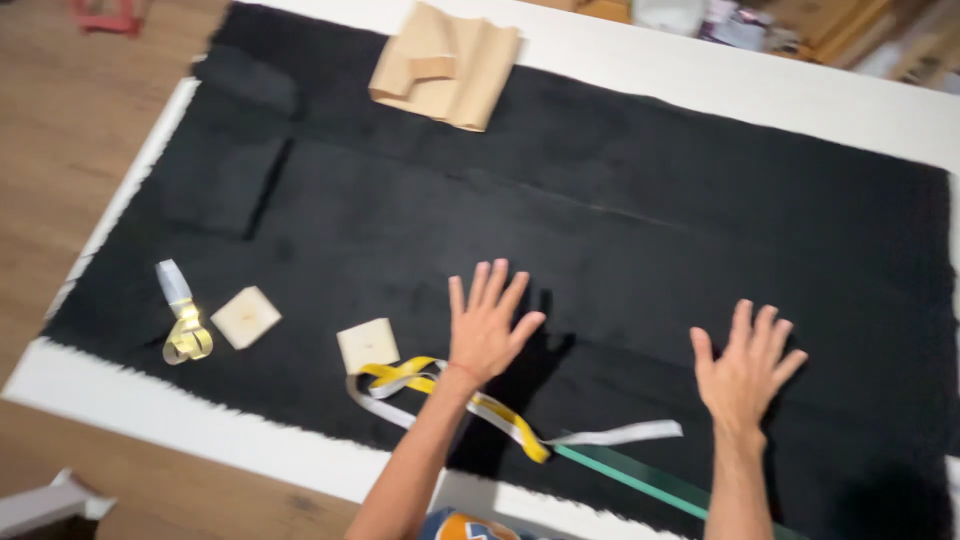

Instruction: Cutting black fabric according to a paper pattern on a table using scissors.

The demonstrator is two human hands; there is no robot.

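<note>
Both hands spread flat over black cloth on the white bench.

The left hand [487, 325] and right hand [745, 365] lie with fingers wide, holding nothing, on the large black napped fabric sheet [600, 230] that covers most of the white bench [700, 75], both near its front edge. A yellow-and-white measuring tape [440, 385] loops under the left wrist; a sweep of that arm could drag it and ruffle the cloth. Two pale square blocks [367, 345] sit left of it, easily nudged. A long green strip [640, 485], perhaps a ruler though blurred, overhangs the front edge and may slip off. Folded tan fabric [447, 65] rests at the far edge.
</note>
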